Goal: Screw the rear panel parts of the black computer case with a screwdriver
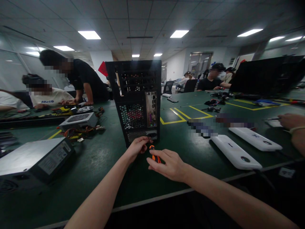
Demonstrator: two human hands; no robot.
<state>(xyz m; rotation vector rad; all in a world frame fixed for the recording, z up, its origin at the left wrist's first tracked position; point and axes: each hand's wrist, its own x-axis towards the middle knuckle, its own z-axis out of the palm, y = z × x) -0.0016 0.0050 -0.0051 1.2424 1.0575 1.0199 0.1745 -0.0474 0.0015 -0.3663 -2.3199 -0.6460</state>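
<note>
A black computer case [140, 82] stands upright on the green table, its rear panel with ports and perforated grilles facing me. In my right hand [168, 163] is a screwdriver [152, 148] with an orange and black handle, held between thumb and fingers. Its thin shaft points up at the lower right of the rear panel, by the power socket. My left hand [138, 146] is at the panel's bottom edge, its fingers drawn together beside the shaft's tip. What those fingers pinch, if anything, is too small to tell.
Left of the case lie a power supply unit [40, 159], another power supply [78, 120] and bundled cables [81, 132]. On the right are two white devices [234, 152] [254, 138], a dark monitor [267, 74] and another person's hand [292, 122]. Several people sit or stand around.
</note>
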